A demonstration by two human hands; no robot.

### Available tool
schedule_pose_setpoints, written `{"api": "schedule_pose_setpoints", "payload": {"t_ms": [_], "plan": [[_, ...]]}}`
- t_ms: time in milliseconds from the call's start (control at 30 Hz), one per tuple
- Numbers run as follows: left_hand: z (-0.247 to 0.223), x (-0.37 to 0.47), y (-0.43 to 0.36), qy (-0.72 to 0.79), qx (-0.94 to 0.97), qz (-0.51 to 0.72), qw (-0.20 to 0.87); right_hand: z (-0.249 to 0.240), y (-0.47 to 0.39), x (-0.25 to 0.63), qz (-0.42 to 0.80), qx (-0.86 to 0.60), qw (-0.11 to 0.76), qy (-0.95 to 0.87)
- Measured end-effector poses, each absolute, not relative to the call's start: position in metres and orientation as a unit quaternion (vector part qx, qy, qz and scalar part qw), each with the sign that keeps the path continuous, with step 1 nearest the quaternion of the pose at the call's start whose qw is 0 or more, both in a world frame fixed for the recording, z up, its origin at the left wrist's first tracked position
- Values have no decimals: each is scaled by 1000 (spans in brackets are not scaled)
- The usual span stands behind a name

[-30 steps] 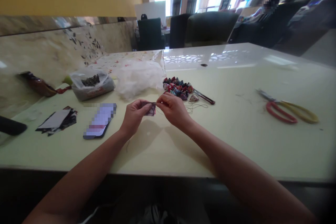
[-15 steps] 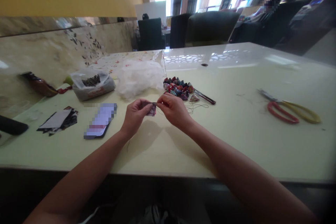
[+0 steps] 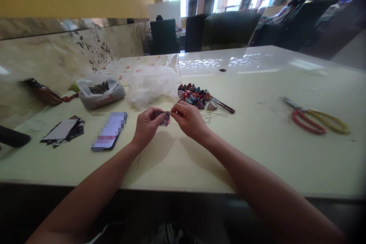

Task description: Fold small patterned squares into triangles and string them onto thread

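My left hand [image 3: 149, 124] pinches a small patterned piece of cloth [image 3: 166, 119] between thumb and fingers. Just right of it, my right hand [image 3: 188, 119] is closed in a pinch at the cloth's upper edge; what its fingertips hold is too small to make out. Thin thread [image 3: 214, 116] lies in loops on the table to the right of my right hand. Behind my hands is a pile of small stuffed cloth pieces [image 3: 194, 94], with a dark-handled tool [image 3: 224, 105] beside it.
White stuffing [image 3: 151, 84] and a plastic bag of dried material [image 3: 100, 95] lie behind at the left. Nearer are a phone [image 3: 110, 131] and cloth pieces [image 3: 63, 129]. Red and yellow handled pliers [image 3: 309, 121] lie right. A person [image 3: 286, 11] sits beyond the table [image 3: 257, 152].
My right fingertips have shifted very slightly from the cloth's upper edge. My left hand stays nearly still with the cloth.
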State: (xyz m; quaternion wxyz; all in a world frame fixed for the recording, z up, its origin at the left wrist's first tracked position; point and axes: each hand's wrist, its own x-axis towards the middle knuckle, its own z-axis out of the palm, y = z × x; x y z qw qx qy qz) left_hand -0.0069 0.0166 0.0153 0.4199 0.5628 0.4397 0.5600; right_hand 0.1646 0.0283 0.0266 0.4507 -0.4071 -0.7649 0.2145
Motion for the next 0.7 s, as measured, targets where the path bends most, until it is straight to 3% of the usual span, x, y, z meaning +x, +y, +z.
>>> {"api": "schedule_pose_setpoints", "payload": {"t_ms": [367, 700], "plan": [[16, -10, 15, 442, 692, 536, 196, 24, 29, 164, 198, -406, 435, -779], [15, -9, 18, 444, 552, 551, 441, 22, 32, 164, 253, -400, 478, -740]]}}
